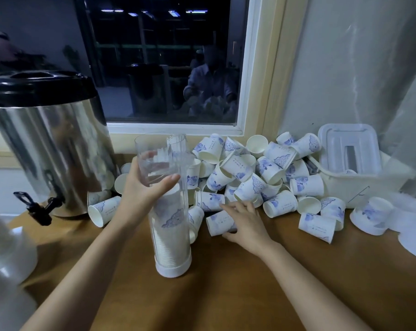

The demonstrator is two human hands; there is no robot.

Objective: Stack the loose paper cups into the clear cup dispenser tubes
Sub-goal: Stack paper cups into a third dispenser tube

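Paper cups (pixel 250 173), white with blue print, heaped loose on brown tabletop (pixel 226 283) against wall below window (pixel 166 63); most on their sides, a few mouth-up, several overlapping or leaning on neighbours. Dispenser tube (pixel 171 223), clear, upright on tabletop just left of heap, seated in white base cap (pixel 173 268). Nested cup stack (pixel 172 247) inside tube, rising from base cap to about level of left grip (pixel 142 187); upper part of tube see-through, with heap and window sill visible behind. Left grip wrapped round tube near top of stack, thumb across near face, fingers seen through clear wall on far side. Right grip (pixel 245 223) low over tabletop at near edge of heap, curved round single lying cup (pixel 217 223): thumb at near side, fingers over far side, cup pinched between, still touching tabletop. Both forearms bare, entering from lower edge of view. Steel urn (pixel 51 144) at rear left, with black lid (pixel 35 87) and black tap (pixel 35 206); stray cup (pixel 104 211) on its side just before urn, mouth toward viewer, apart from main heap. White plastic basket (pixel 369 182) at right of heap, touching outermost cups, with flat white lid (pixel 350 146) propped inside against wall. Blurred white object (pixel 6 254) at lower left corner, identity not discernible. Faint reflection of a person in dark window pane.
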